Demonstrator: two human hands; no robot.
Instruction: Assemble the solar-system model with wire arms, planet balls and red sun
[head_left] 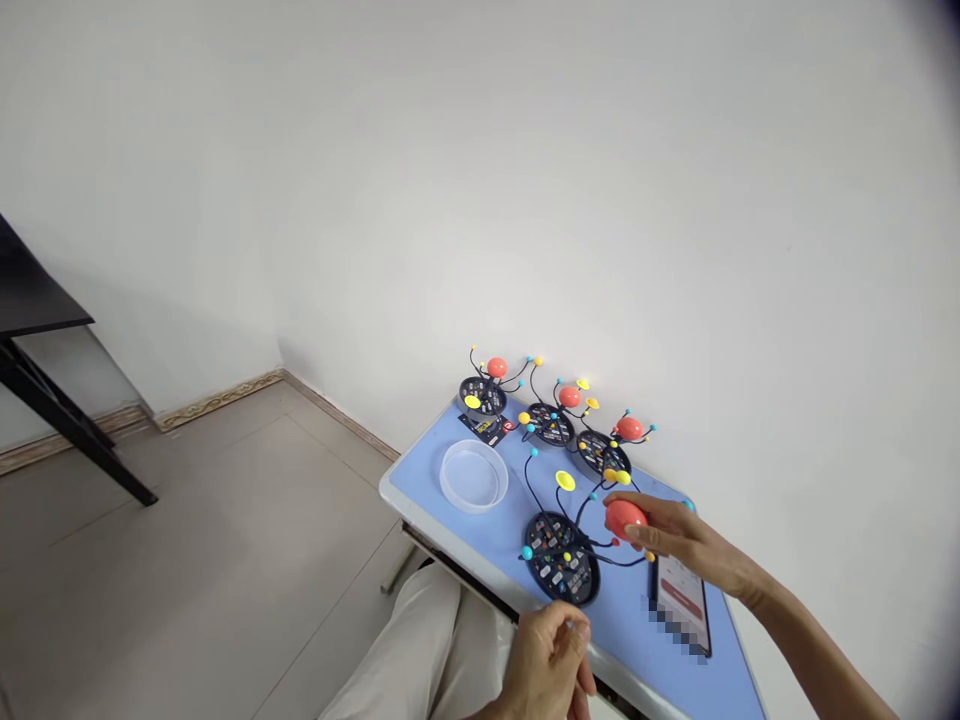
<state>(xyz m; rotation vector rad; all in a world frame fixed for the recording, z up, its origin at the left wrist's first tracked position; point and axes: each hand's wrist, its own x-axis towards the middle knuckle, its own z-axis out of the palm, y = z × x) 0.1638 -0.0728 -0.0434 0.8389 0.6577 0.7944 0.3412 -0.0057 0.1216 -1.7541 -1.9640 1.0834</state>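
My right hand (679, 535) is closed around a red ball (624, 517), held to the right of a solar system model. That model's round black base (562, 560) lies near the table's front edge, with bent black wires rising from it. A yellow ringed planet (565, 481) and several small blue and yellow balls sit on the wire ends. Just in front of the base, my left hand (551, 650) is closed, thumb against curled fingers. Whatever it may hold is hidden.
Three similar models, each with a red ball (496, 368), line the back of the blue table (405, 478) by the wall. A clear round lid (474, 476) and a dark printed card (486, 429) lie at left. A phone (684, 600) rests at right. A black table (37, 290) stands far left.
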